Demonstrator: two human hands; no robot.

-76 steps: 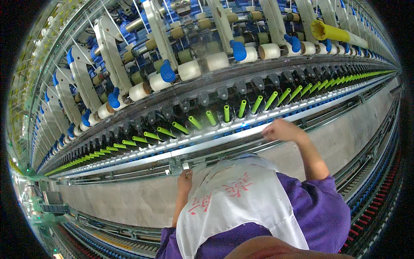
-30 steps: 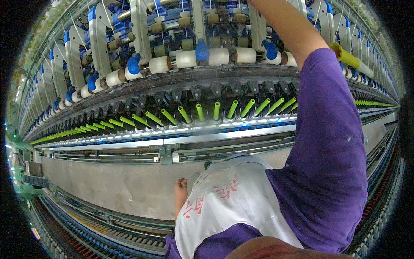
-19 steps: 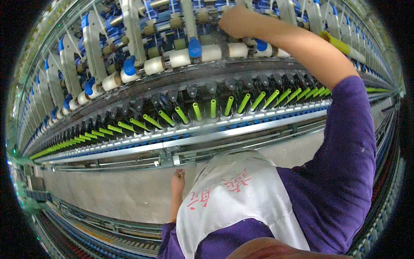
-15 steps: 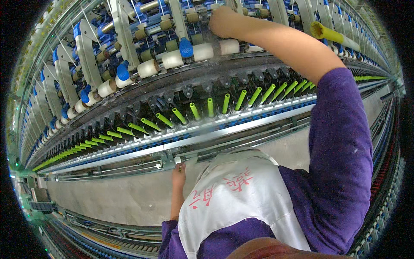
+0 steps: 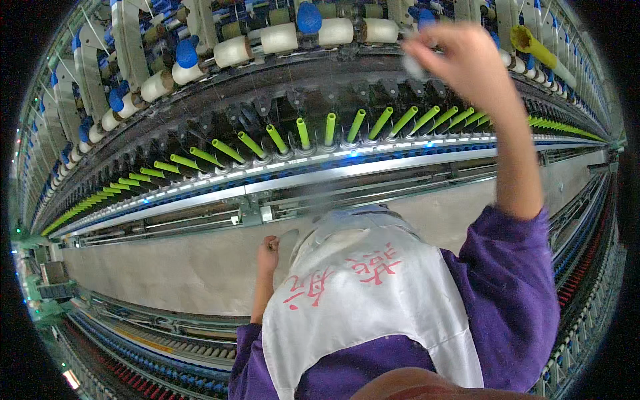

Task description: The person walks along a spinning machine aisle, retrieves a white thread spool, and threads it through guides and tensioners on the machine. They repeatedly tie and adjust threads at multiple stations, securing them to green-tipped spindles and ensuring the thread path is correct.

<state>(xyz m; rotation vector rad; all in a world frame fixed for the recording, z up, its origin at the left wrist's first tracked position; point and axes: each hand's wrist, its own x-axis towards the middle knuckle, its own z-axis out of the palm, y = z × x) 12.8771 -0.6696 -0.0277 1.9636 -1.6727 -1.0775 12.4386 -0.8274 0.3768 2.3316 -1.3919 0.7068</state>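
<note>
Evidently the work in hand is tending the upper roller zone of a long spinning frame [image 5: 320,180]. The right hand [image 5: 467,57] is raised high, its grip pressed together, pinching what looks like a small pale tuft of fibre [image 5: 415,65] just in front of the cream roving bobbins [image 5: 333,32]; the motion blur leaves the tuft's exact shape unclear. The left hand [image 5: 269,247] hangs low beside the white apron [image 5: 360,293], fingers curled in, holding nothing that can be made out.

As a judgement, the step is clearing or piecing at the drafting rollers, and the next move calls for a fine, steady fingertip placement between closely packed parts. Below the raised hand runs the row of green spindle tubes [image 5: 330,127], tilted and close-set, with thin threads above them that a careless wrist could snag. Open room lies toward the person's body, over the plain grey panel [image 5: 167,267]; the silver rail [image 5: 373,167] marks the edge to stay clear of.
</note>
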